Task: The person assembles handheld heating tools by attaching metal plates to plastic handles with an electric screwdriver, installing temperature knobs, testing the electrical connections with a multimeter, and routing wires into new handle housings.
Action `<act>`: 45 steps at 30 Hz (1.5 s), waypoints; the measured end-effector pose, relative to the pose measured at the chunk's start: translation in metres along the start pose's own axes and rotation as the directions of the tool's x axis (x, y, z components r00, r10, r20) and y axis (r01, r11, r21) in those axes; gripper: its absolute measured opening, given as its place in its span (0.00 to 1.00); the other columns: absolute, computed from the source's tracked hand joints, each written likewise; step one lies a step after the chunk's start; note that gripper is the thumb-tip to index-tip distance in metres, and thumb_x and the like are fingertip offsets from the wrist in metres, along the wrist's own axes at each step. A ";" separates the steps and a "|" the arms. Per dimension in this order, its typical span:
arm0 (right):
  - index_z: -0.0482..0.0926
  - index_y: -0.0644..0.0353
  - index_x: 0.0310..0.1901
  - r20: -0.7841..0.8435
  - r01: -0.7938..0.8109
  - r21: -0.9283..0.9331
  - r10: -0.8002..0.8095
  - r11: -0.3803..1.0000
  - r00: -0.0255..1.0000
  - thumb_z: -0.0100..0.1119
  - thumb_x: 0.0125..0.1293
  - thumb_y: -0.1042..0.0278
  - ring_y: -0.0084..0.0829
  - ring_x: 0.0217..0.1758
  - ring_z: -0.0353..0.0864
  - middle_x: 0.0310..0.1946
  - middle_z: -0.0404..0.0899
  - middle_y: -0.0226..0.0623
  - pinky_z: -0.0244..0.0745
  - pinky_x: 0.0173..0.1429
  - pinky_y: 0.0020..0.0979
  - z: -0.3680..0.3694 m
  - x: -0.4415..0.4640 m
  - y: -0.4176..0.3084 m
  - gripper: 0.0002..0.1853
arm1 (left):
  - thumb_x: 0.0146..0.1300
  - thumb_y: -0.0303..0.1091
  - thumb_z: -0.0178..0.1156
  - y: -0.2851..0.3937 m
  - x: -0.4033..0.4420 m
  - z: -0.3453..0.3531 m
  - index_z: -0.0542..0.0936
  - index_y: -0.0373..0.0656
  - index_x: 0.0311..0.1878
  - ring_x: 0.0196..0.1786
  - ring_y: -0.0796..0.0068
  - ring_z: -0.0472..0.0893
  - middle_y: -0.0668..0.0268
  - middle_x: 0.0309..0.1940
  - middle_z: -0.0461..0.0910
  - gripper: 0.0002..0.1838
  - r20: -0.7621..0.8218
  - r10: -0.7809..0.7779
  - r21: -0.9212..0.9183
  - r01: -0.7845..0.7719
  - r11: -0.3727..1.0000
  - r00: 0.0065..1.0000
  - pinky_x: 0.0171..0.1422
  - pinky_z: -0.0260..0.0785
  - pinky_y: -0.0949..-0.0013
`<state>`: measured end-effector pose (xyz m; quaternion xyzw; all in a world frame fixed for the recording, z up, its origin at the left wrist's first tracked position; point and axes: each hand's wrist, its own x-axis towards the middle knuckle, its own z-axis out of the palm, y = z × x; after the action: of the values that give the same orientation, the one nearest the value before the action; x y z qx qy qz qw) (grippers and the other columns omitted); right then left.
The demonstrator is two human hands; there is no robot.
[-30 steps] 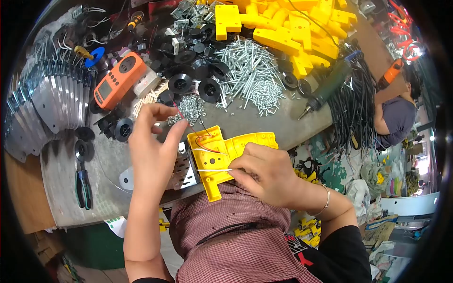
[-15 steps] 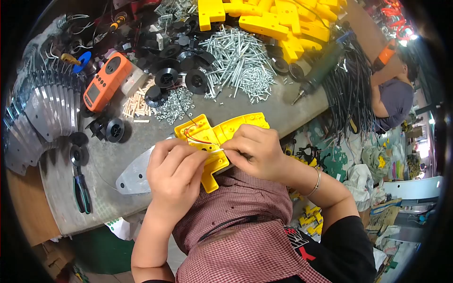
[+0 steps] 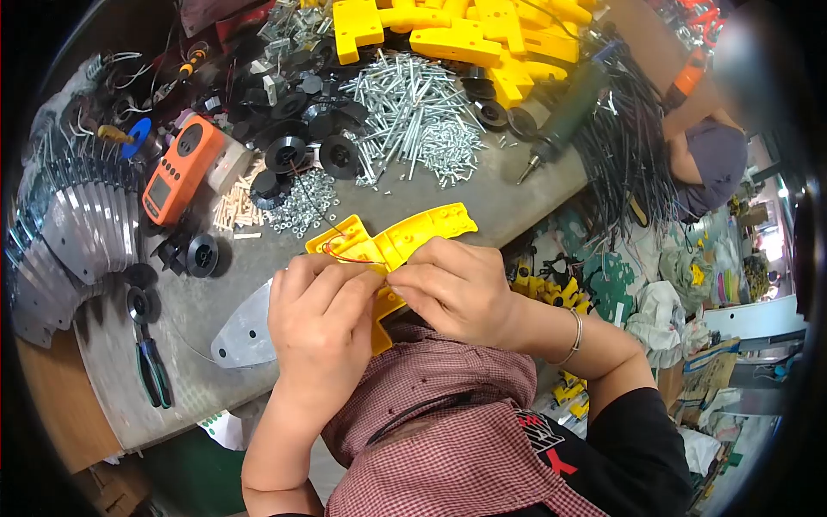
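A yellow plastic housing half (image 3: 425, 234) lies open side up at the table's front edge, with thin red wires (image 3: 345, 256) inside its upper left part. My left hand (image 3: 320, 314) is over the housing's left side, fingers pinched together. Close beside it, my right hand (image 3: 452, 289) is closed too, and the fingertips of both hands nearly meet above the housing. What the fingers hold is hidden between them. A flat metal plate (image 3: 250, 332) with holes sticks out to the left from under my left hand.
Behind lie a screw pile (image 3: 409, 116), nuts (image 3: 303, 202), black spools (image 3: 286, 155), an orange meter (image 3: 183, 168) and yellow housings (image 3: 457, 43). Pliers (image 3: 151, 366) lie left. A green power screwdriver (image 3: 564, 125) and black cables (image 3: 633, 164) are right. A person (image 3: 715, 159) sits beyond.
My left hand has come down from above the housing to meet my right hand. The white strand seen between my hands earlier is now hidden. The view has shifted slightly.
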<state>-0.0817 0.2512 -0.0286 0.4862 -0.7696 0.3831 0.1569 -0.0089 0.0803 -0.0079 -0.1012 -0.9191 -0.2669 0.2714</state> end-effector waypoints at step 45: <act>0.76 0.63 0.39 0.650 -0.861 0.458 0.577 0.221 0.494 0.53 0.71 0.62 0.27 0.24 0.80 0.29 0.79 0.36 0.75 0.28 0.23 -0.017 0.026 -0.020 0.11 | 0.45 0.22 0.68 -0.017 -0.010 0.007 0.83 0.45 0.36 0.45 0.63 0.80 0.70 0.39 0.86 0.12 -0.144 0.022 -0.067 -0.032 0.997 0.989 0.47 0.65 0.63</act>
<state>-0.0787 0.2433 0.0075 0.1379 -0.6864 0.5957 -0.3936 -0.0091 0.0693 -0.0258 -0.1035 -0.8860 -0.3016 0.3366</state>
